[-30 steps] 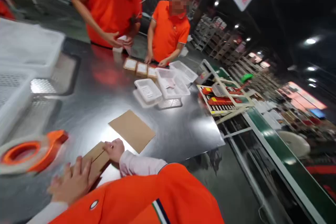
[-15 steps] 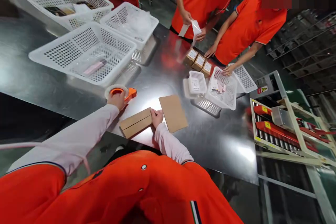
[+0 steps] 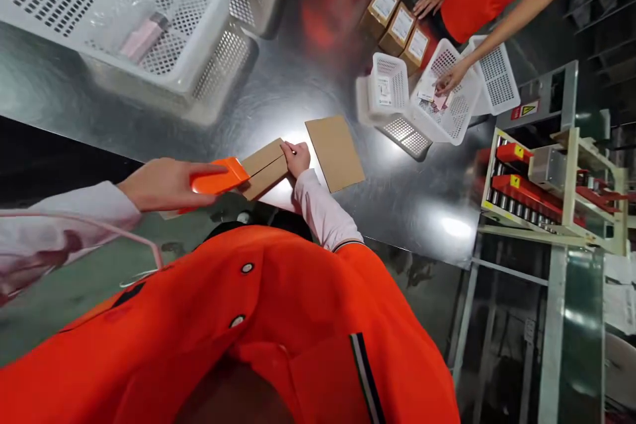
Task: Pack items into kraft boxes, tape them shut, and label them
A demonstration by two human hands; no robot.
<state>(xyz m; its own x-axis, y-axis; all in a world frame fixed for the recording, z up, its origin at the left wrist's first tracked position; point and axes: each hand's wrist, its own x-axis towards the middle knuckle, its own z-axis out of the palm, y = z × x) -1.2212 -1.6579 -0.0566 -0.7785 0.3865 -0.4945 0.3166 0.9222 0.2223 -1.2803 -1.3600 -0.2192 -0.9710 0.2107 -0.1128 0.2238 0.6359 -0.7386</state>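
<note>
My left hand [image 3: 166, 184] is wrapped round an orange tape dispenser [image 3: 221, 176], whose front end meets the left end of a small cardboard box [image 3: 265, 162]. A seam runs along the top of the box between its two flaps. At the other end of the box, my right hand [image 3: 297, 158] pinches its edge with thumb and fingers. A flat piece of brown cardboard [image 3: 336, 152] lies on the metal table just right of my right hand. The tape roll is mostly hidden by my left hand.
A large white basket [image 3: 203, 46] with a pink item in clear plastic stands at the upper left. Several small baskets [image 3: 390, 83] and labelled cartons [image 3: 401, 25] are across the table [image 3: 397, 212]. A co-worker's hand [image 3: 451, 77] reaches into one basket. A roller conveyor [image 3: 527, 209] stands right.
My left hand has brought the tape dispenser from beside the large basket to the left end of the box. My right hand still holds the box. The view has tilted down.
</note>
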